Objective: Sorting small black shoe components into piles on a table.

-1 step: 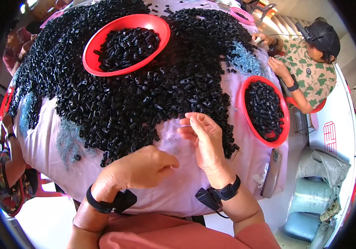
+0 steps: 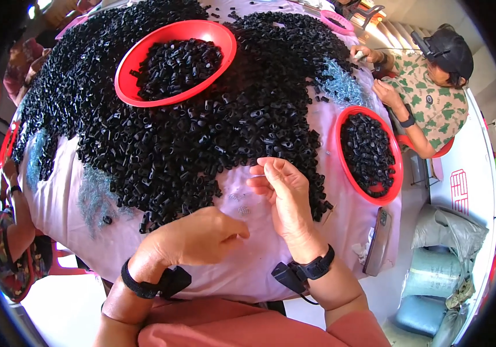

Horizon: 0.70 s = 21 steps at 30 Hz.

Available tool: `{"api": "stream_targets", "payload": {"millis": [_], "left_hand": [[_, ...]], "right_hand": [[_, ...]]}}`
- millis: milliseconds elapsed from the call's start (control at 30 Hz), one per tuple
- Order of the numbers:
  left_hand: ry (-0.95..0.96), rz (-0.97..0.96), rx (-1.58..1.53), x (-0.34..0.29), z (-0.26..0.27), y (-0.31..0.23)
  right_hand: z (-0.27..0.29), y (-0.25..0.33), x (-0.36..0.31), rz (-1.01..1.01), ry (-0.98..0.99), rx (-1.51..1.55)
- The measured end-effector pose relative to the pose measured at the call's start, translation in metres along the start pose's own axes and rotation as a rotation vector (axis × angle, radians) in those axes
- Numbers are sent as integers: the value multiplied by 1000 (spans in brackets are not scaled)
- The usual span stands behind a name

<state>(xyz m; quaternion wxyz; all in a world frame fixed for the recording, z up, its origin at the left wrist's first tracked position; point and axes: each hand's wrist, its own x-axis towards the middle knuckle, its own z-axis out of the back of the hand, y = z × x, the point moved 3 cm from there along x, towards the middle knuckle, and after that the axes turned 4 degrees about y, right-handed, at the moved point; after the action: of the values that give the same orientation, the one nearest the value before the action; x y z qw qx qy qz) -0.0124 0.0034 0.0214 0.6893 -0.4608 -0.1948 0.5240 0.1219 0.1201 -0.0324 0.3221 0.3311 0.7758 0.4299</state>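
Note:
My left hand [image 2: 198, 236] is closed above the cloth near the table's front, its fingertips curled under; whatever they hold is hidden. Slightly to its right, my right hand [image 2: 287, 199] is raised with thumb and fingers pinched together. A thin pale sliver seems to show at those fingertips, too small to name. Just beyond both hands spreads a big heap of small black hollow plastic pieces [image 2: 201, 144]. On the pink cloth [image 2: 253, 243] between the hands lie a few tiny clear bits [image 2: 239, 203].
Black pieces fill a large red basin [image 2: 126, 87] on the heap and a red basin [image 2: 398, 179] at right. Bluish clear bits [image 2: 94, 194] lie left, more [image 2: 340, 84] far right. A phone [image 2: 378, 243] rests near the right edge. A person [image 2: 433, 98] works at right, another [image 2: 19, 225] at left.

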Motion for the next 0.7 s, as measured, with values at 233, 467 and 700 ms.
{"api": "stream_targets", "payload": {"millis": [233,467,700], "left_hand": [[151,-17,85,-1,-11,-5],[-30,126,442,10,-21,-2],[-364,43,287,3,4,2]], "right_hand": [[-3,2,-2,0,0,-29],[-1,1,-1,6,10,-1],[-2,4,-2,0,4,-4]]}}
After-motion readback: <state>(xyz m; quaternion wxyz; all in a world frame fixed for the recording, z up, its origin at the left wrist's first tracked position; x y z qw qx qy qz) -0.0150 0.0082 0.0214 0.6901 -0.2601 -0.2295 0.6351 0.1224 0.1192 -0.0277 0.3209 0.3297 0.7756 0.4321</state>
